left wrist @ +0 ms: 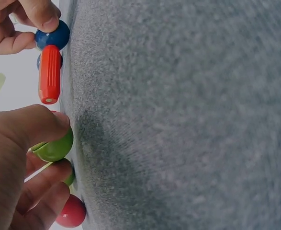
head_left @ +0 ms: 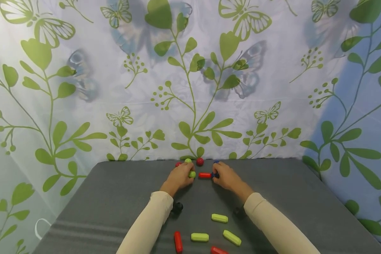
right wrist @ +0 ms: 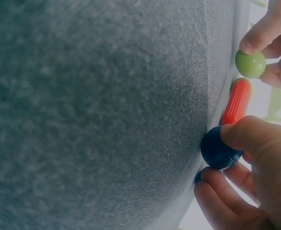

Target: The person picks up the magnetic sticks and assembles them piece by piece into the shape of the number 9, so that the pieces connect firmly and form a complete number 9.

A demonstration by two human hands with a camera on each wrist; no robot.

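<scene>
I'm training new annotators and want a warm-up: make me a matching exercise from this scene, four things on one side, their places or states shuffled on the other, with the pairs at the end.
Things
1. Left hand
2. Three yellow-green rods
3. Right hand
4. Farthest red rod

Places or states
A. Pinches a blue ball
B. Lies between the two held balls
C. Holds a green ball
D. Between the sleeves, nearer the head camera than both hands

Pairs: 1-C, 2-D, 3-A, 4-B
</scene>
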